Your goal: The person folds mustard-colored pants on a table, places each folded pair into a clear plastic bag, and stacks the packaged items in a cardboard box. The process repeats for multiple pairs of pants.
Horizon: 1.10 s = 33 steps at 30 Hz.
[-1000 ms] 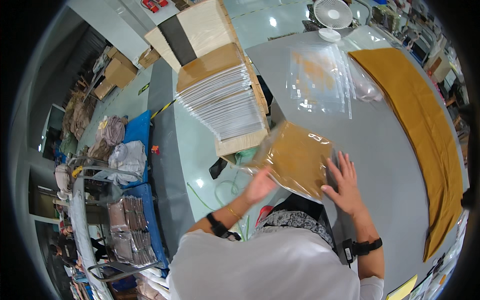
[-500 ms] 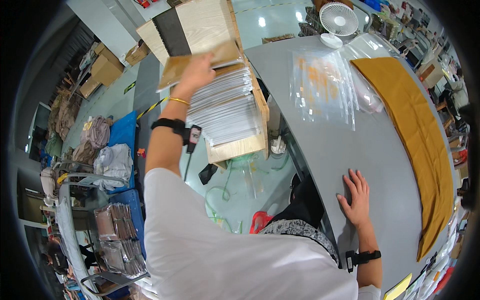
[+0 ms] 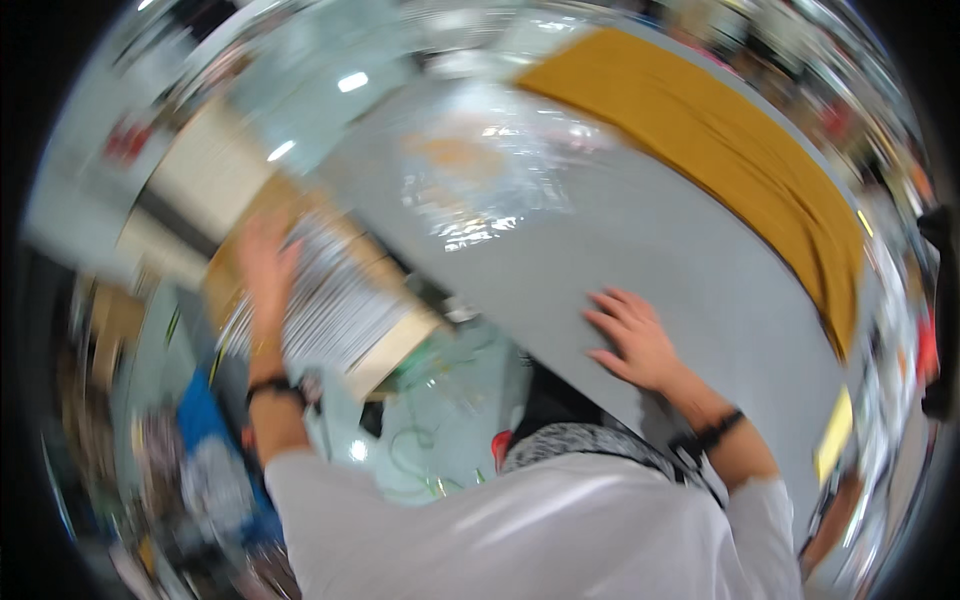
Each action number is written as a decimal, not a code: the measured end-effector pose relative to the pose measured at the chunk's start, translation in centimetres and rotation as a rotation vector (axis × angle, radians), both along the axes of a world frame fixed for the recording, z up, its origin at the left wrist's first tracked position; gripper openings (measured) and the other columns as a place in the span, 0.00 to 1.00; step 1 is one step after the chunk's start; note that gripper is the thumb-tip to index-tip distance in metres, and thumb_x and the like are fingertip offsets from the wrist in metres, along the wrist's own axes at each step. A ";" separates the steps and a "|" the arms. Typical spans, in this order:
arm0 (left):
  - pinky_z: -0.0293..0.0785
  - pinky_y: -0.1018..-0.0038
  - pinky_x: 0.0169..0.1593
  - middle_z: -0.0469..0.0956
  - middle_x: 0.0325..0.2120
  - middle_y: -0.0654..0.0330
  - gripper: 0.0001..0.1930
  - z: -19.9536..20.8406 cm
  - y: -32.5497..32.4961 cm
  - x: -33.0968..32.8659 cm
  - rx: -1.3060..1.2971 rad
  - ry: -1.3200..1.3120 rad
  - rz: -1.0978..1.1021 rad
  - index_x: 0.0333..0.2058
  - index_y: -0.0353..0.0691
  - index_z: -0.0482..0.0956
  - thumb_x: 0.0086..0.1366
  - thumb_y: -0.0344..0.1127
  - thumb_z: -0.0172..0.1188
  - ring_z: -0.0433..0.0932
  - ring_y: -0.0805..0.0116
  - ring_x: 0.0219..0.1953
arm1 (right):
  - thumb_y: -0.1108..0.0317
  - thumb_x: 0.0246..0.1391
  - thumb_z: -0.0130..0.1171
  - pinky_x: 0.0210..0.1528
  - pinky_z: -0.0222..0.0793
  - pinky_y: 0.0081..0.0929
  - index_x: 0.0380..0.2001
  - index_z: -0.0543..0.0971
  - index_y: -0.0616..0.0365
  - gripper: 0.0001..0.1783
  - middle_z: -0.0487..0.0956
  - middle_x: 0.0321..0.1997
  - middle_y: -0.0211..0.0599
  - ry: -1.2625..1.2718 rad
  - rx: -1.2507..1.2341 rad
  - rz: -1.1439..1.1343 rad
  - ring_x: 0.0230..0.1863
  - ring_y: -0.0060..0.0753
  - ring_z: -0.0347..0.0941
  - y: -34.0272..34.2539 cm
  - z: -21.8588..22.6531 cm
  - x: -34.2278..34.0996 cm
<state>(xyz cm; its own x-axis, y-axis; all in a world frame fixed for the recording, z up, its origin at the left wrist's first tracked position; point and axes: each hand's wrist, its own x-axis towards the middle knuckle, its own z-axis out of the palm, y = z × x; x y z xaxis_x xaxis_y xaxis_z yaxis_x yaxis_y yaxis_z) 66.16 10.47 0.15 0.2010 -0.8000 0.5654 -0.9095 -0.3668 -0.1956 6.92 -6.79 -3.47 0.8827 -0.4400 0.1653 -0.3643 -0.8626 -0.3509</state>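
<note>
Smeared by motion, my left hand [image 3: 267, 265] rests over a flat mustard-coloured bagged item [image 3: 224, 285] on top of a wooden crate. Its thumb stands apart from the fingers, and nothing shows gripped in it. Right below it, a tight row of thin packets with pale edges [image 3: 335, 305] fills the crate [image 3: 393, 352]. My right hand [image 3: 638, 342] lies flat on the grey table [image 3: 690, 270] with its fingers spread. Beyond that hand, a long folded mustard cloth [image 3: 715, 165] curves along the table's far right side.
Clear plastic bags [image 3: 485, 185] lie on the table between the crate and the cloth. A yellow sheet [image 3: 833, 433] stands at the right table edge. Green strapping [image 3: 420, 440] is strewn over the floor below the crate. Blurred blue pallets with bundles [image 3: 215, 480] are at the left.
The whole view has swung to the right, so the crate now appears further left and the cloth nearer. My left hand remains at the mustard item; my right hand stays on the table.
</note>
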 end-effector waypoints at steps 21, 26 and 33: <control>0.81 0.71 0.45 0.86 0.38 0.54 0.24 -2.2 -38.2 -55.4 0.739 1.394 -0.798 0.44 0.30 0.84 0.79 0.50 0.52 0.85 0.65 0.39 | 0.59 0.70 0.62 0.31 0.78 0.17 0.53 0.84 0.60 0.18 0.85 0.41 0.26 -0.821 0.454 -1.323 0.31 0.18 0.77 -19.2 -1.9 -49.7; 0.84 0.62 0.56 0.80 0.52 0.38 0.30 -3.1 -48.0 -62.3 0.802 2.261 -0.497 0.58 0.23 0.70 0.80 0.52 0.48 0.84 0.45 0.50 | 0.60 0.72 0.59 0.41 0.79 0.19 0.50 0.83 0.63 0.16 0.82 0.42 0.25 -1.097 0.104 -1.094 0.39 0.19 0.78 -18.4 4.7 -53.3; 0.84 0.57 0.50 0.81 0.51 0.44 0.23 -2.2 -45.3 -56.5 0.478 2.306 -0.700 0.59 0.32 0.72 0.80 0.47 0.48 0.83 0.46 0.52 | 0.71 0.55 0.69 0.45 0.74 0.41 0.39 0.83 0.57 0.08 0.79 0.39 0.42 -0.132 -0.482 -1.121 0.45 0.50 0.76 -4.2 6.6 -49.1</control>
